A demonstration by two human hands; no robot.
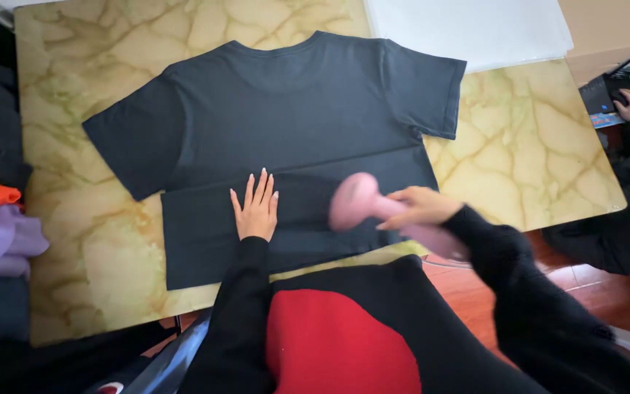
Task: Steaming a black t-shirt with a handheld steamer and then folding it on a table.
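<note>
Steaming the folded hem of the black T-shirt (286, 124): right hand (418, 208) wrapped around pink steamer (362, 204), left hand (257, 208) spread flat beside it; next, probably a steady glide toward that palm.

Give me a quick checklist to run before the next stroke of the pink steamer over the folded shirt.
1. Left hand flat on the shirt, fingers spread: ok.
2. Right hand wrapped around the pink steamer: ok.
3. Left hand apart from the steamer head: ok.
4. Shirt's lower part folded up, lying flat on the marble table: ok.
5. Steamer head touching the cloth: cannot tell, blurred.
6. Steam on: cannot tell.
</note>
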